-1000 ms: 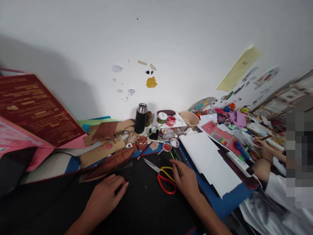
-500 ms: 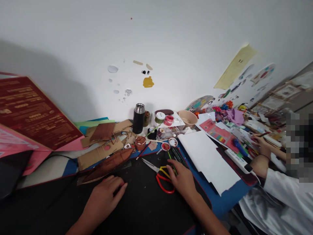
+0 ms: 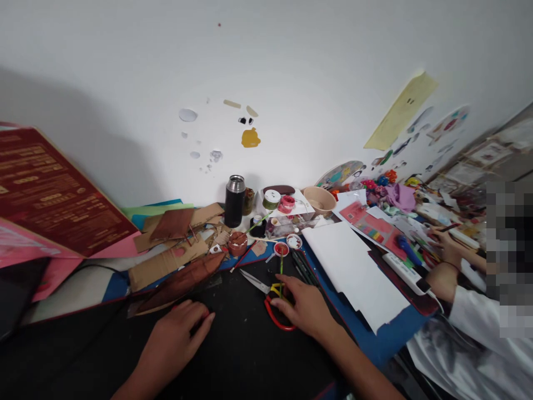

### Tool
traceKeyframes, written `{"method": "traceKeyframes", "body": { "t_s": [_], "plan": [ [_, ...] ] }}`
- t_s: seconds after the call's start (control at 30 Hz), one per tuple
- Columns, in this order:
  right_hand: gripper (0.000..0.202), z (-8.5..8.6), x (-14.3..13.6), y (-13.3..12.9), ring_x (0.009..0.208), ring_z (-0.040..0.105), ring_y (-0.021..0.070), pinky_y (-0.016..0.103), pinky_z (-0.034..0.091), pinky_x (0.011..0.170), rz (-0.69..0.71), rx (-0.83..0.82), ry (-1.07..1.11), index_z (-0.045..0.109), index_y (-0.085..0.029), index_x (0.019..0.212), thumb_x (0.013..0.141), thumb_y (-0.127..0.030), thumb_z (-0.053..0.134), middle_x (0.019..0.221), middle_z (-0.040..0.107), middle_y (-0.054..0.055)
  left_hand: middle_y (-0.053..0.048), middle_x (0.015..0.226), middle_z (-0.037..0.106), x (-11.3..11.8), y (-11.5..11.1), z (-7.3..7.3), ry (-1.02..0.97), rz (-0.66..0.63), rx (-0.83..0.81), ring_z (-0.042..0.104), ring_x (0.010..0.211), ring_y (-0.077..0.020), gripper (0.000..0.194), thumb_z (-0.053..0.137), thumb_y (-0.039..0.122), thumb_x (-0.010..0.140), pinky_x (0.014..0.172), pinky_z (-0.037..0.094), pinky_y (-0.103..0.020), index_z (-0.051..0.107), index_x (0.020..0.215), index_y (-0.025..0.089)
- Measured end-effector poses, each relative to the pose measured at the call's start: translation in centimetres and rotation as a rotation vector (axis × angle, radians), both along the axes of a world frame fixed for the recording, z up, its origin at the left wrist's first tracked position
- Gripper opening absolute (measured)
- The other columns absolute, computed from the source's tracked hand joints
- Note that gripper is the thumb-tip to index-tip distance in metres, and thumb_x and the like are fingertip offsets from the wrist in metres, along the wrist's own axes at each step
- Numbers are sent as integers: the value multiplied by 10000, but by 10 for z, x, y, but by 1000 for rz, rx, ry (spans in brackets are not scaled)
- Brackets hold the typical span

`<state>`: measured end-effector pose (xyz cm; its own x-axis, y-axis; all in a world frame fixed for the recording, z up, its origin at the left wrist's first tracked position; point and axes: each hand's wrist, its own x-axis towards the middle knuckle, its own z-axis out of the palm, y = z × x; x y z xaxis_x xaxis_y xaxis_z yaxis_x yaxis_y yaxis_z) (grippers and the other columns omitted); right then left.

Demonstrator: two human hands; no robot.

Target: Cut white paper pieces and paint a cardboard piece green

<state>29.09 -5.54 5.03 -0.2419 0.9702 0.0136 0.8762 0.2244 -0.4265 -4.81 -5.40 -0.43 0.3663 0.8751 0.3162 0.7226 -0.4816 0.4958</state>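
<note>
My right hand point(image 3: 307, 306) pinches a thin green paintbrush point(image 3: 281, 270) whose lower end reaches into a small pot of red paint point(image 3: 281, 248). Beneath those fingers lie scissors point(image 3: 256, 281) with red and yellow handles, blades pointing away to the left. My left hand point(image 3: 177, 336) rests on the black mat point(image 3: 245, 355) with its fingers curled. A bit of red shows at its fingertips, but what it holds is hidden. Just beyond it lies a long brown-painted cardboard piece point(image 3: 181, 283). A white lid with red smears point(image 3: 293, 241) sits beside the paint pot.
Cardboard scraps point(image 3: 166, 264), a brown paint jar point(image 3: 238, 243) and a black flask point(image 3: 235, 203) stand along the wall. White paper point(image 3: 353, 272) and a power strip point(image 3: 406, 273) lie to the right, near another person's hand point(image 3: 447, 247). A red board point(image 3: 62, 189) leans at left.
My right hand has shifted slightly left and turned the paintbrush more upright over the scissors' handles. My left hand stays almost in place. The view has shifted slightly.
</note>
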Motion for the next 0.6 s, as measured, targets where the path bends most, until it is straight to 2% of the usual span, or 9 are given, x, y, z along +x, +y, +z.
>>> {"method": "traceKeyframes", "body": {
  "t_s": [0.07, 0.2, 0.3, 0.37, 0.47, 0.6],
  "plan": [
    [469, 2, 6, 8, 800, 785, 270, 368, 600, 790, -47, 38, 46, 738, -186, 1373, 1062, -509, 599, 966, 825, 96, 12, 688, 648, 0, 0, -1, 4, 8, -9, 658, 661, -180, 360, 522, 394, 1049, 639, 446, -307, 645, 736, 264],
    [395, 18, 16, 37, 700, 738, 244, 344, 561, 687, -111, 180, 90, 770, -242, 1301, 1067, -488, 569, 917, 820, 71, 9, 701, 662, 0, 0, -2, 1, 9, -18, 665, 671, -181, 364, 517, 410, 1050, 643, 458, -303, 653, 745, 264],
    [371, 39, 19, 70, 753, 734, 245, 349, 554, 715, -159, 254, 92, 775, -259, 1282, 1049, -489, 601, 995, 822, 75, 11, 700, 662, -1, 0, -4, -11, 11, -6, 667, 664, -179, 372, 520, 417, 1055, 649, 461, -304, 655, 745, 262],
    [381, 53, 18, 93, 791, 734, 246, 353, 551, 736, -177, 291, 89, 769, -228, 1283, 1035, -483, 631, 1040, 817, 88, 14, 701, 662, -1, 0, -5, -13, 12, -8, 669, 664, -178, 370, 523, 414, 1057, 652, 463, -302, 655, 747, 261],
    [442, 74, 15, 127, 833, 732, 253, 366, 556, 777, -140, 353, 57, 734, -208, 1349, 1027, -503, 668, 1079, 803, 101, 15, 691, 655, -2, 1, -5, -20, 12, -2, 671, 652, -176, 365, 531, 398, 1054, 634, 459, -297, 651, 738, 260],
    [512, 95, 7, 171, 1158, 704, 342, 456, 538, 1001, -47, 475, -34, 700, -205, 1393, 995, -524, 739, 1266, 760, 147, 18, 699, 671, -2, 2, -4, -48, 15, 4, 677, 640, -170, 356, 535, 398, 1057, 630, 474, -288, 662, 753, 263]
  ]
}}
